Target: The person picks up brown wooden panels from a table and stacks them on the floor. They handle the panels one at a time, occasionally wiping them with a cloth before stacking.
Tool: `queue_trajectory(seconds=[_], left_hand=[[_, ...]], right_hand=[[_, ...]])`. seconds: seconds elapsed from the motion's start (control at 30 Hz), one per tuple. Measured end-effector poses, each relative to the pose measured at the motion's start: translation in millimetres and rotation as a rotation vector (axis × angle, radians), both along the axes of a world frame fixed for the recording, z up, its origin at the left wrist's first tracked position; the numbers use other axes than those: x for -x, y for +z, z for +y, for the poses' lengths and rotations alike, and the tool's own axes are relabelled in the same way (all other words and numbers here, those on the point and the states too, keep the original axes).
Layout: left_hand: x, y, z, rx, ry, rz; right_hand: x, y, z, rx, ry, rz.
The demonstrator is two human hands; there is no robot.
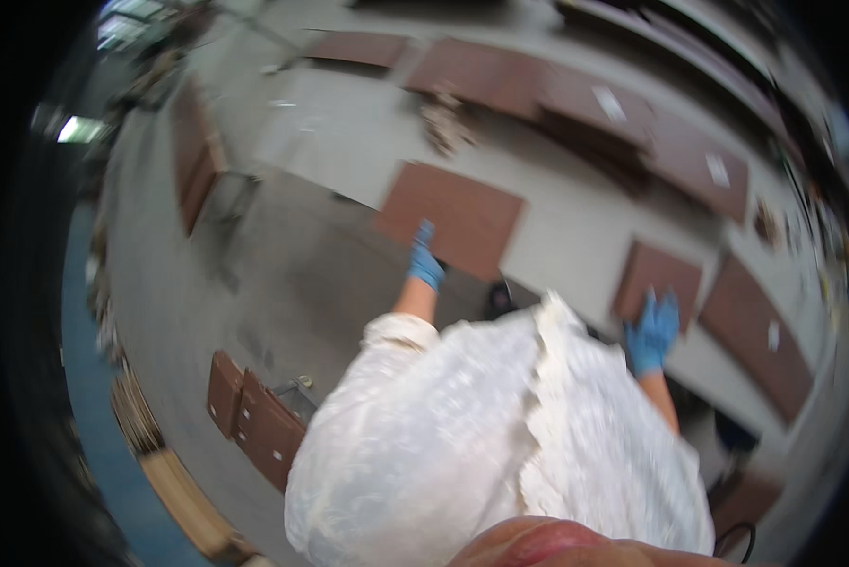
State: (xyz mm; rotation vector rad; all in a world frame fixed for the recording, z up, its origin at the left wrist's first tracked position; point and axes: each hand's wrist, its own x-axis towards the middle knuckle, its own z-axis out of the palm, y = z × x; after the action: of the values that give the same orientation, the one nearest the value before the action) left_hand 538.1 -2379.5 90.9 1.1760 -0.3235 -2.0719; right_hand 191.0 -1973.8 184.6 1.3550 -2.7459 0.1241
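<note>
My left hand, in a blue glove, is at the near edge of a rectangular brown panel. Its fingers reach over the top face and appear to grip the edge; the thumb is hidden. This panel lies on a light grey table and juts past its front edge. To the right, my right hand, also blue-gloved, rests with spread fingers on a smaller brown panel near the table's front edge. Motion blurs both hands somewhat.
A row of brown panels, some with white labels, lies along the back. Crumpled brown material sits in front of them. A long labelled panel is at the right. More panels stand at lower left, near stacked cardboard.
</note>
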Motion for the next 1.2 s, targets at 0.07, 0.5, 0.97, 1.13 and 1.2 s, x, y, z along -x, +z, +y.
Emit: queue_trajectory(seconds=[0.07, 0.5, 0.97, 1.13, 1.2], left_hand=[[-3, 2, 0, 0.012, -0.110, 0.042], [11, 68, 43, 0.058, -0.096, -0.080], [79, 142, 116, 0.172, -0.168, 0.017], [119, 163, 116, 0.204, -0.403, 0.058], [140, 166, 119, 0.194, -0.522, 0.110]], right_hand=[[9, -3, 8, -0.017, -0.009, -0.022], [59, -21, 37, 0.047, 0.103, -0.041], [41, 23, 25, 0.128, 0.103, -0.206], [-9, 38, -5, 0.774, -0.270, -1.277], [-19, 36, 3, 1.210, -0.236, -1.992]])
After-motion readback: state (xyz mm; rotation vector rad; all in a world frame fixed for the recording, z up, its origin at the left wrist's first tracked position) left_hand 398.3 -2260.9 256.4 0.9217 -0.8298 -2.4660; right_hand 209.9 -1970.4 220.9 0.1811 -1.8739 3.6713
